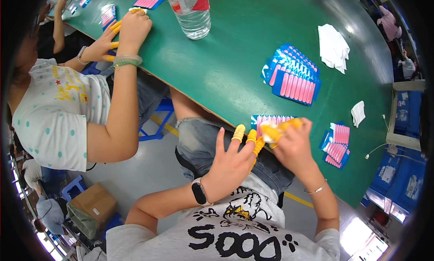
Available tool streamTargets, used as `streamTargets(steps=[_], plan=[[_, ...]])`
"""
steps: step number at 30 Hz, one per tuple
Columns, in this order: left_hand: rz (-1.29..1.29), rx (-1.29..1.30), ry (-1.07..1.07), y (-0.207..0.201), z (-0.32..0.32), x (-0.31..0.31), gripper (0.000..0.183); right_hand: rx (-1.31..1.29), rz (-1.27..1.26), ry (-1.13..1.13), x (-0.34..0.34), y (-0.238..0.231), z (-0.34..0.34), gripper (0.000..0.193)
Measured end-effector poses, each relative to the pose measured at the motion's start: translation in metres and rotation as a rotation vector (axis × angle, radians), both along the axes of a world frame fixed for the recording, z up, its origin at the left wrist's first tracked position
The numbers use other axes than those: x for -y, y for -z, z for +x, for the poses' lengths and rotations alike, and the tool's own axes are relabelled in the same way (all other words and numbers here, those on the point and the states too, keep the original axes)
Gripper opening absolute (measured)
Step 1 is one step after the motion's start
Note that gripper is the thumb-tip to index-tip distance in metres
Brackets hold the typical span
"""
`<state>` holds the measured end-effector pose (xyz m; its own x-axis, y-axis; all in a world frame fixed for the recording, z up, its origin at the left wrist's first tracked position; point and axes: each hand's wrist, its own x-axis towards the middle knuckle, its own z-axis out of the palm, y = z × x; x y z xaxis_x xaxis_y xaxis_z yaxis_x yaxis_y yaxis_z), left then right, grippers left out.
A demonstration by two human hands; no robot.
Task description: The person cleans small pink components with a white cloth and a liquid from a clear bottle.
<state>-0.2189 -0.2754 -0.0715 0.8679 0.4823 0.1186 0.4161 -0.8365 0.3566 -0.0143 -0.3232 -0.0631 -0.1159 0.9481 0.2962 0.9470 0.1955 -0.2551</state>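
A blue card with a row of pink rounded strips (281,118) lies at the near table edge, partly covered by my hands. My right hand (293,143), in yellow finger cots, is closed around a small white wad of cloth or tissue (270,133) and holds it against the card. My left hand (228,164) has its fingers stretched out and apart, several in yellow finger cots, with the tips at the card's near left corner. Whether those fingertips press on the card cannot be made out.
On the green table (235,66), a fanned pile of similar cards (296,82) lies ahead, a smaller pile (337,145) to the right. Two white cloths (333,47) lie farther right. A clear bottle (192,17) stands far left, near a co-worker's hands (133,32).
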Motion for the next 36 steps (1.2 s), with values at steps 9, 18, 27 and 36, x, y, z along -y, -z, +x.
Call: streamTargets(steps=[9,18,27,36], plan=[[-0.020,-0.019,-0.009,0.001,-0.003,0.003,0.049,0.006,0.019,-0.011,-0.004,0.003,-0.007,0.023],[-0.035,-0.064,0.033,-0.002,-0.008,0.002,0.048,0.038,0.030,-0.173,-0.021,0.009,-0.012,0.021],[-0.043,-0.094,0.000,-0.009,-0.004,0.009,0.050,0.004,-0.022,0.018,0.019,0.009,-0.002,0.029],[0.033,-0.159,0.012,-0.021,0.007,0.000,0.049,-0.019,0.070,0.240,0.024,0.014,0.017,0.019]])
